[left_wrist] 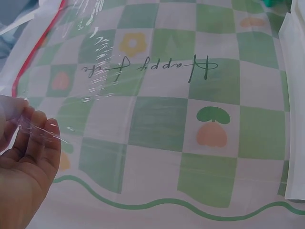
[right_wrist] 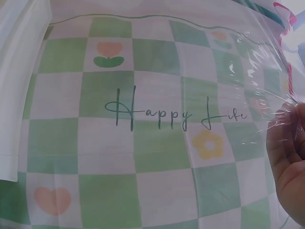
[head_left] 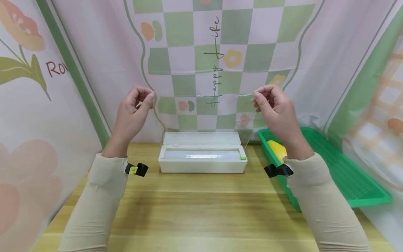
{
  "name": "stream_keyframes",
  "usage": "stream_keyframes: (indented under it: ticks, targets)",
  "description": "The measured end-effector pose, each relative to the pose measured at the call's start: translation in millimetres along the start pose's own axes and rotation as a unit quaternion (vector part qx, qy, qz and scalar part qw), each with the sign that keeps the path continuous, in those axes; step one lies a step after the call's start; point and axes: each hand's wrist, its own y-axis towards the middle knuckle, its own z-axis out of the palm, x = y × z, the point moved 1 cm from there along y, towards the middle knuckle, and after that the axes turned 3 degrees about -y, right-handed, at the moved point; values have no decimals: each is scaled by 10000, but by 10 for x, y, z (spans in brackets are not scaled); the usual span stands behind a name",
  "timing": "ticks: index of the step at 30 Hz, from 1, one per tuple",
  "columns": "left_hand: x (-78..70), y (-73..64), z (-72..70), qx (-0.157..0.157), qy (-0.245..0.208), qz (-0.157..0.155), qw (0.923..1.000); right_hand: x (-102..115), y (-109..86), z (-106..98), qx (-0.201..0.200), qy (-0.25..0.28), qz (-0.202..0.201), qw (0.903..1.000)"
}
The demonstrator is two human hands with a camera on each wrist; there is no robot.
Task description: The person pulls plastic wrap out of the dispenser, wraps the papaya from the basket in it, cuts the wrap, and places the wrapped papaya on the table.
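A clear sheet of plastic wrap (left_wrist: 102,57) stretches up from a white wrap dispenser box (head_left: 201,166) on the wooden table. My left hand (head_left: 134,110) pinches the sheet's upper left corner between thumb and fingers. At the opposite upper corner, my right hand (head_left: 274,108) pinches it the same way. Both hands are raised above and behind the box, level with each other. The box's lid (head_left: 201,138) stands open at the back, and the wrap roll (head_left: 201,154) shows inside. A small green slider (head_left: 242,158) sits at the right end of its front edge.
To the right stands a green plastic basket (head_left: 346,168), partly behind the right forearm, with a yellow object (head_left: 277,151) in it. A checked cloth (head_left: 179,31) with "Happy Life" lettering hangs behind. Printed curtains flank the wooden table (head_left: 201,210).
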Motion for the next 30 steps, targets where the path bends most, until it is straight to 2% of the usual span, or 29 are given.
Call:
stream_keyframes:
  ticks: [11,17,25,30]
  targets:
    - [-19,-23,-30,55,-55,211,9997,2,-46,-44,69,483,-59,9988]
    - [-42,-86,-65,162,-71,366,9992,31,-131,-87,156,455,61,9988]
    - [-61,-208,-101,359,-137,622,9973,7,-279,-95,135,665,-301,9972]
    - [-83,-290,-102,436,-136,690,9966,6,-410,-110,159,732,-249,9969]
